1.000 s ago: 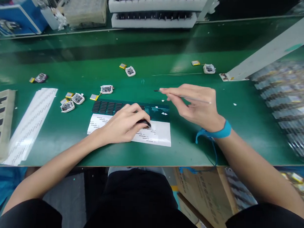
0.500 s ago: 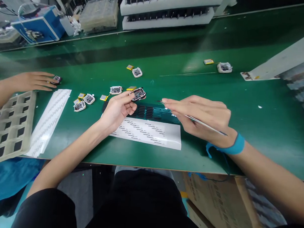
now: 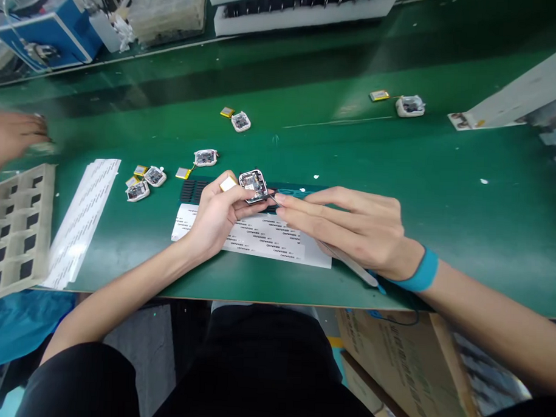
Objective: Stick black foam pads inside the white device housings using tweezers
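A cream tray (image 3: 46, 215) with square pockets stood left of glossy printed strips (image 3: 82, 223). The left hand (image 3: 214, 215) was clamped, thumb against fingers, on a rounded-square device (image 3: 253, 182) with a pale rim and exposed circuitry, held above the smooth green tabletop (image 3: 477, 240). The right hand (image 3: 361, 233), fingers pinched together, gripped a slim metallic tool (image 3: 355, 269), its dark tip at the device's lower right edge; a blue band (image 3: 424, 270) circled the wrist.
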`<state>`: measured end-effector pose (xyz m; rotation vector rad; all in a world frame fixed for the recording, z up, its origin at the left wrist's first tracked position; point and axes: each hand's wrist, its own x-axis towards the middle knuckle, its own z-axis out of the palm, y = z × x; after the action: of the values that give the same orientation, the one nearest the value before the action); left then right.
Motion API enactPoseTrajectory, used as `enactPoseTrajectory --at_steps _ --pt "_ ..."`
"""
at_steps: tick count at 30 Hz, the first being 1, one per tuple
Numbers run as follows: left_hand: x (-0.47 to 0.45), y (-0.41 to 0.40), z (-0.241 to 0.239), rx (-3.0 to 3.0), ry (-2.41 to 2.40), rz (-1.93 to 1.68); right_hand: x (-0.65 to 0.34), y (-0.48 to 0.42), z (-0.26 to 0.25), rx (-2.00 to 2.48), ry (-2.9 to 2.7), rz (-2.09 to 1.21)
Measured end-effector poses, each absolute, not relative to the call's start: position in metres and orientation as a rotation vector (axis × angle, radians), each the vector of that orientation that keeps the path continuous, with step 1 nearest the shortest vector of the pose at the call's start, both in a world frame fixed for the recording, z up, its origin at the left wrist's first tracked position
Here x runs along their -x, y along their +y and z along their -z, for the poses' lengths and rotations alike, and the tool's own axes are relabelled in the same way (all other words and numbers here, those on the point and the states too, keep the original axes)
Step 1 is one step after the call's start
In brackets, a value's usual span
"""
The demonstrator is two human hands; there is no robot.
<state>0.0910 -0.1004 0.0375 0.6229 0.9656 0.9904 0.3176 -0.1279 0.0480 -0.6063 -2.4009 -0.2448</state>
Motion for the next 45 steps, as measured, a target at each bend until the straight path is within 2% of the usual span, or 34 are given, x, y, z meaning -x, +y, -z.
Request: enactPoseTrajectory --at_steps 3,10,20,22,27,29,45 --pt "-0.092 -0.106 -0.038 -0.641 0.949 -1.005 -0.315 -0.129 -0.05 0.631 -2.477 0.188" --pt "-0.092 -0.109 -0.036 -0.718 0.997 -0.99 -0.311 -0.133 -0.056 0.607 -2.511 0.396" --pt "-0.095 -0.112 -0.035 -0.793 1.055 -1.07 -0.306 -0.137 -0.054 0.577 -2.505 0.316" --pt "-0.095 -0.112 -0.035 -0.828 1.047 -1.081 -0.307 -0.136 -0.053 0.633 -2.532 0.245" --pt "-0.093 -0.111 -0.034 -0.845 0.985 -1.029 -0.314 -0.131 -0.047 0.739 -2.442 -0.166" --pt "-0.092 -0.111 -0.035 -0.846 0.977 -0.995 -0.316 -0.129 -0.046 0.755 -2.392 -0.205" --pt "-0.087 -0.099 -0.028 -0.738 1.017 -0.99 -0.32 -0.122 -0.048 0.746 -2.411 0.122"
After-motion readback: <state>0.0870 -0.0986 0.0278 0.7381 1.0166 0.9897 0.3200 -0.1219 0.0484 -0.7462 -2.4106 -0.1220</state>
